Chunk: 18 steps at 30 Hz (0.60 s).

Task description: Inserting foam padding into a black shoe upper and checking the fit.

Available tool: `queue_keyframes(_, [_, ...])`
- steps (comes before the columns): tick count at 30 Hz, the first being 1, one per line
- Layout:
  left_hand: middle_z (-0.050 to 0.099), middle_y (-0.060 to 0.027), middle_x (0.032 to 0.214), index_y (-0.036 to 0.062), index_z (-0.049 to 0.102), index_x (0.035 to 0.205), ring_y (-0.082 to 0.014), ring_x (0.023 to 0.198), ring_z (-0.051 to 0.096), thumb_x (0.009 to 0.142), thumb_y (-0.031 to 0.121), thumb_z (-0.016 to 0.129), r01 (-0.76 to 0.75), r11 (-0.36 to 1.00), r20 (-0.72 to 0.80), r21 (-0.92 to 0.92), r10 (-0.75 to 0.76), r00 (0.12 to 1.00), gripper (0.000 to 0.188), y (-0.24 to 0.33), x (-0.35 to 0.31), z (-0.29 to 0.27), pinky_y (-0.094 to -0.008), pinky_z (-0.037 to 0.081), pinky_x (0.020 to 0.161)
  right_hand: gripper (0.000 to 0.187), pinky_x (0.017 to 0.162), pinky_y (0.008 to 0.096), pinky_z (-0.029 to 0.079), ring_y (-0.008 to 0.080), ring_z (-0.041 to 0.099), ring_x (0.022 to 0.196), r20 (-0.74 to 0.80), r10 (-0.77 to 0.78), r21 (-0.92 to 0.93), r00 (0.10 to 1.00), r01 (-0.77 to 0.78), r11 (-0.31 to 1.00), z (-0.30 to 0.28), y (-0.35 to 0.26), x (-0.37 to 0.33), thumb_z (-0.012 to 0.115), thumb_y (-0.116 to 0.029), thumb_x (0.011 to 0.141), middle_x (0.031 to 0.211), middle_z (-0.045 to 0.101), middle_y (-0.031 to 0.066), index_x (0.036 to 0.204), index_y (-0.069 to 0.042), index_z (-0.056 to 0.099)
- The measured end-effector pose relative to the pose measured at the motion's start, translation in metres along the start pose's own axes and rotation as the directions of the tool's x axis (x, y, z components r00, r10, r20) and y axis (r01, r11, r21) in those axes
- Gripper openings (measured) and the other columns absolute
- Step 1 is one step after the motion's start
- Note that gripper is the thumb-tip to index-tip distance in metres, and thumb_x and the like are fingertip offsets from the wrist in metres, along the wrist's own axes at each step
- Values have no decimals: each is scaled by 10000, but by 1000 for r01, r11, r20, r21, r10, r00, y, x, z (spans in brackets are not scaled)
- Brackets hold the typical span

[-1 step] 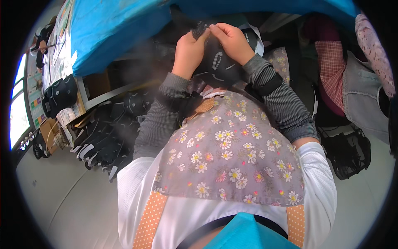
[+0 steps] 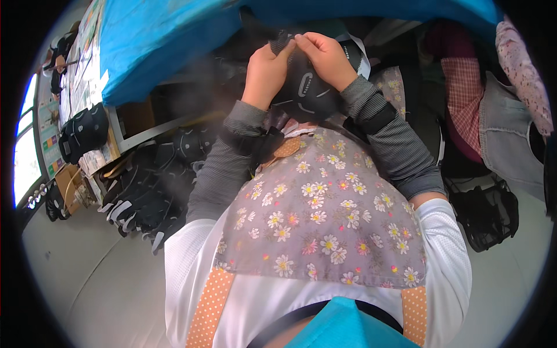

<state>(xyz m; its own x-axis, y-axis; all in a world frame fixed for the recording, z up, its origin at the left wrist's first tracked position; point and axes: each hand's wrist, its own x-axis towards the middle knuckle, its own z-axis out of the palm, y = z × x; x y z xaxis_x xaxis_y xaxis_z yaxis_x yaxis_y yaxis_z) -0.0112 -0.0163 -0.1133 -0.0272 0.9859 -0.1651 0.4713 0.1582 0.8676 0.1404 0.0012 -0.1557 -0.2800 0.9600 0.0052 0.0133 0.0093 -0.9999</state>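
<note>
A black fabric piece that looks like a glove [image 2: 316,95], with pale printed lines on its face, is held up in front of my lap. My left hand [image 2: 266,72] pinches its upper edge, thumb pressed inward, beside a dark textured strip. Close by, my right hand [image 2: 329,62] grips the same edge between thumb and fingers, the two thumbs nearly meeting. What the fingertips hold behind the fabric is hidden. Striped grey sleeves cover both forearms, and a flowered apron [image 2: 325,203] lies over my lap below.
Blue sheeting [image 2: 174,43] hangs over the table edge ahead. Black gloves with grey tips [image 2: 145,197] are heaped at left, near a black bundle [image 2: 84,133]. Another person's checked sleeve [image 2: 462,87] and grey garment [image 2: 507,127] are at right, above a black mesh basket [image 2: 487,214].
</note>
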Motion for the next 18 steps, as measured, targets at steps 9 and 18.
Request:
queue_keyframes(9, [687, -154, 801, -7, 676, 972, -202, 668, 615, 906, 255, 647, -183, 979, -104, 92, 192, 976, 272, 8, -6, -2, -321, 475, 636, 273, 605, 276, 415, 133, 466, 627, -126, -142, -53, 982, 136, 989, 5, -15, -3, 565, -237, 954, 676, 506, 70, 876, 23, 586])
queue_keyframes(18, [669, -125, 767, -32, 657, 981, -130, 681, 554, 924, 237, 617, -63, 983, -25, -173, 59, 998, 277, -5, -2, 3, -295, 474, 663, 311, 624, 305, 441, 208, 531, 639, -80, -121, -89, 989, 114, 989, 4, -3, 1, 552, -280, 956, 712, 564, 121, 889, 20, 600])
